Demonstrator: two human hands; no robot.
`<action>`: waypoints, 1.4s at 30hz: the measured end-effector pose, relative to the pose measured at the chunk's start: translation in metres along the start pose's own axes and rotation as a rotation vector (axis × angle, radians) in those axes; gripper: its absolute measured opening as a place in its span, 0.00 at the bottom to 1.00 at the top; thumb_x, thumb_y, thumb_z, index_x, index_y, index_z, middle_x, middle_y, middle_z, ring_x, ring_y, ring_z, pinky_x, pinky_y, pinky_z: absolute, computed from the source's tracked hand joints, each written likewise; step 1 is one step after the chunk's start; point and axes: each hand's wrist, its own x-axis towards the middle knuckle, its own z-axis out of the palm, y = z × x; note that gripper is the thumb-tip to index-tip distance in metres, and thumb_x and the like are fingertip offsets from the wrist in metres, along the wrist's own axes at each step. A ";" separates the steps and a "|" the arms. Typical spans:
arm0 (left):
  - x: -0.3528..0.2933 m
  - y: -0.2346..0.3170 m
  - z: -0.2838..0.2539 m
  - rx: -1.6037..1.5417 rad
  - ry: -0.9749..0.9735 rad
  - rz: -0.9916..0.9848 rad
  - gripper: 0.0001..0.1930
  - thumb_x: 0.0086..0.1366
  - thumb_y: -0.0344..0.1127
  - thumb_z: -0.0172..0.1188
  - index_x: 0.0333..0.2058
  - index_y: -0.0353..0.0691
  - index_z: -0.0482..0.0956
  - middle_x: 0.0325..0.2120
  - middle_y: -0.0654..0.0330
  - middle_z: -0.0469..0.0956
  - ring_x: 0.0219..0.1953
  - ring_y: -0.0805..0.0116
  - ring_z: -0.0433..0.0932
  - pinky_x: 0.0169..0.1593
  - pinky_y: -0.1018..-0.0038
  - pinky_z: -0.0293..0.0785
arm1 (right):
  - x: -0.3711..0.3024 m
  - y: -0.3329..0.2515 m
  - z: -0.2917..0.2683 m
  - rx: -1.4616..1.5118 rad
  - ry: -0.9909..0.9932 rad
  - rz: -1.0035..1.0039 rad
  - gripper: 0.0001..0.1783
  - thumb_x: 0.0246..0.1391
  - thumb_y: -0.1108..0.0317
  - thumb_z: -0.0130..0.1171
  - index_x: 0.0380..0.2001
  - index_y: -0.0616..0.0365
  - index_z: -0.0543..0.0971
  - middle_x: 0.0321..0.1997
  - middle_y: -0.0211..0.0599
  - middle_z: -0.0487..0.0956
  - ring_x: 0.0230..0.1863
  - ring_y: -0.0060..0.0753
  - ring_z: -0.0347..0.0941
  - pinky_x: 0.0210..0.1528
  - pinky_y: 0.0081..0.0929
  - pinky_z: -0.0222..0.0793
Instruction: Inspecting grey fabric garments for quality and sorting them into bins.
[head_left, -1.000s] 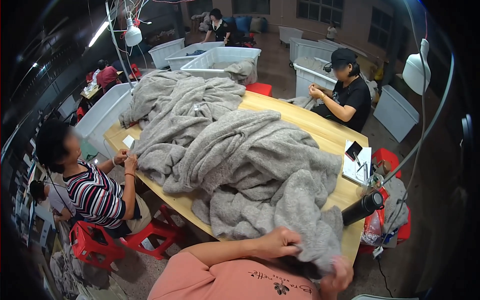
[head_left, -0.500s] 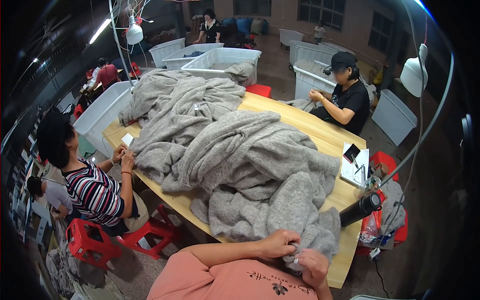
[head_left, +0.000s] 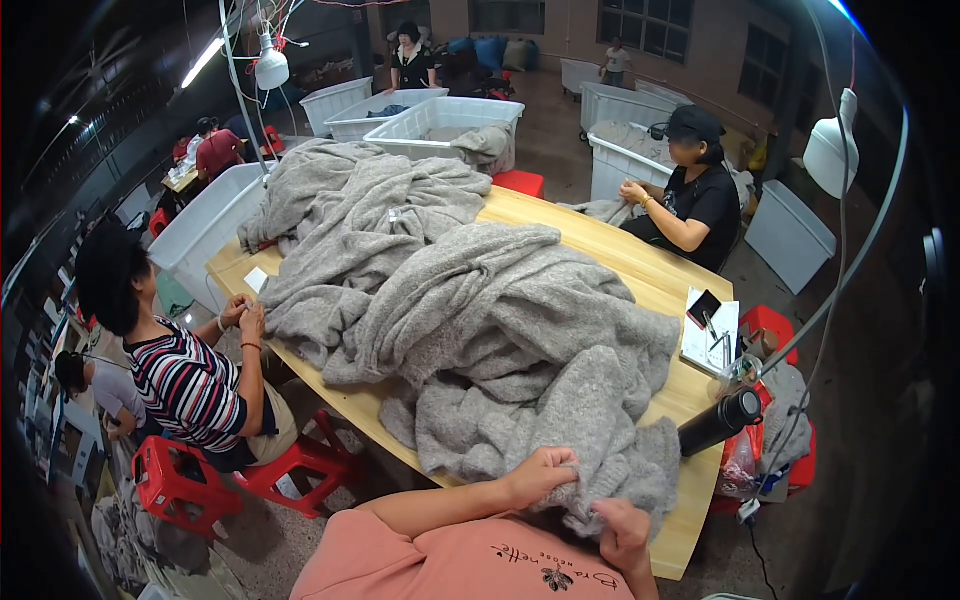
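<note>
A large heap of grey knitted garments (head_left: 500, 300) covers much of the wooden table (head_left: 540, 208). At its near end, my left hand (head_left: 540, 477) is closed, thumb against fingers, pinching the edge of a grey knitted garment (head_left: 590, 470). To the right of it my right hand (head_left: 624, 532) is also curled, with thumb and fingertips closed at the same garment's lower edge. A short stretch of knit lies between the two hands. Whether the fingertips hold anything smaller besides the knit cannot be made out.
A black bottle (head_left: 720, 422) stands near the table's right edge, by a notebook (head_left: 712, 335) with a phone and pens. A co-worker in stripes (head_left: 195, 380) sits at left, another in black (head_left: 690, 195) at far right. Red stools (head_left: 185, 485) and white bins (head_left: 445, 125) surround the table.
My hands have moved apart: the left one has shifted left and up, and the right one sits slightly lower. More of the knit edge shows between them.
</note>
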 end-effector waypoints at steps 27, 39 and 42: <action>0.014 -0.015 -0.001 -0.013 0.192 -0.022 0.08 0.54 0.31 0.57 0.18 0.38 0.71 0.12 0.73 0.64 0.16 0.86 0.57 0.17 0.83 0.52 | 0.015 0.013 0.013 -0.068 -0.435 0.068 0.11 0.36 0.81 0.50 0.27 0.57 0.72 0.22 0.39 0.73 0.21 0.42 0.71 0.20 0.34 0.66; 0.002 -0.015 0.000 0.064 0.011 -0.188 0.06 0.55 0.33 0.58 0.21 0.42 0.74 0.12 0.73 0.66 0.13 0.86 0.59 0.14 0.84 0.53 | -0.002 0.028 0.022 -0.130 0.061 -0.130 0.16 0.28 0.82 0.48 0.28 0.60 0.72 0.23 0.42 0.73 0.22 0.47 0.71 0.24 0.35 0.67; 0.012 -0.045 -0.004 -0.030 -0.069 -0.121 0.05 0.54 0.32 0.58 0.21 0.41 0.74 0.12 0.72 0.66 0.12 0.86 0.59 0.14 0.84 0.52 | -0.012 0.033 0.031 -0.158 0.093 -0.183 0.15 0.31 0.81 0.49 0.30 0.60 0.73 0.26 0.45 0.74 0.24 0.48 0.71 0.25 0.37 0.67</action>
